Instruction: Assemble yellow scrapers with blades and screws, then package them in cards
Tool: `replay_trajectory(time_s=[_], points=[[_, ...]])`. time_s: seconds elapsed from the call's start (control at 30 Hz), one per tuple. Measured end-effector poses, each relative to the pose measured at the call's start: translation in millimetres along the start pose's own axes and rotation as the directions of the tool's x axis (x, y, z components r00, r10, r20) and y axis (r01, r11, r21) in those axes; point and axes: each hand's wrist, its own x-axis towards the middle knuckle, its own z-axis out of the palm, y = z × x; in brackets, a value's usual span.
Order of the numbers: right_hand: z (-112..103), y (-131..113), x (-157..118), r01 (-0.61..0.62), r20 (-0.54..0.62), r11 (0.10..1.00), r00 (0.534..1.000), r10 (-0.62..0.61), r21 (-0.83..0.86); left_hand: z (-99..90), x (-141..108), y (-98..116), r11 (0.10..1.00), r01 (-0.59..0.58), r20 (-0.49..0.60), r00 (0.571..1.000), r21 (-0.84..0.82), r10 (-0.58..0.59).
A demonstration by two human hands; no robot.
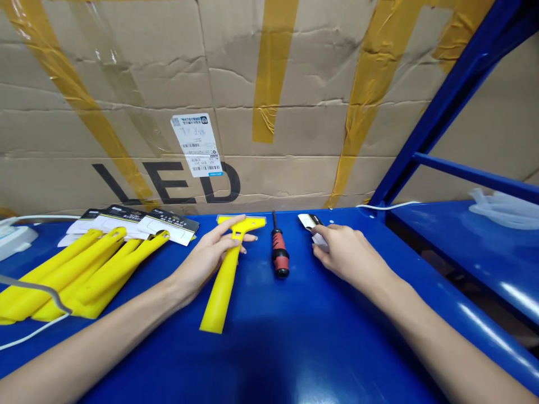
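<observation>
My left hand (pixel 205 253) grips a yellow scraper (pixel 219 293) just under its T-shaped head, with the thumb and index finger on it. A clear cover shows along the head's far edge, and the handle points back toward me. Over on the right, my right hand (pixel 349 252) has its fingers closed on a small black-and-white printed packet (pixel 306 221), partly hidden beneath them. Between the hands lies a red-and-black screwdriver (pixel 280 253), its shaft pointing away from me, touched by neither hand.
Several yellow scraper handles (pixel 80 269) with printed cards (pixel 168 225) are piled at the left. White cables and a power strip (pixel 17 241) lie beyond them. A taped cardboard box (pixel 236 84) stands behind the blue table (pixel 269 348). A blue metal frame (pixel 438 95) rises at right.
</observation>
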Motion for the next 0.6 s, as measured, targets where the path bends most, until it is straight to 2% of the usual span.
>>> replay_trajectory(time_s=[0.17,0.23,0.3,0.37,0.5,0.6], points=[[-2.8,12.2,2.5,-0.010,-0.214,0.993,0.976,0.034,0.114,-5.6,-1.2,5.3,0.993,-0.054,0.025,0.998,-0.106,0.057],[-0.8,18.3,3.8,-0.029,-0.243,0.987,0.968,0.067,0.160,-9.1,0.5,7.2,0.984,-0.063,0.024,0.997,-0.164,0.068],[1.3,20.4,4.4,-0.027,-0.264,0.972,0.960,0.089,0.232,-12.5,3.2,8.9,0.969,-0.033,0.015,0.999,-0.244,0.038],[2.3,16.9,4.0,0.016,-0.288,0.927,0.952,0.100,0.374,-14.7,5.6,9.9,0.947,0.023,0.001,1.000,-0.320,-0.024],[2.4,0.2,0.1,0.092,-0.254,0.764,0.963,0.096,0.638,-13.7,6.4,9.0,0.902,0.122,0.003,0.991,-0.413,-0.133],[2.9,-10.3,-3.2,0.093,-0.198,0.705,0.978,0.068,0.703,-10.9,4.7,6.9,0.893,0.075,-0.018,0.996,-0.444,-0.092]])
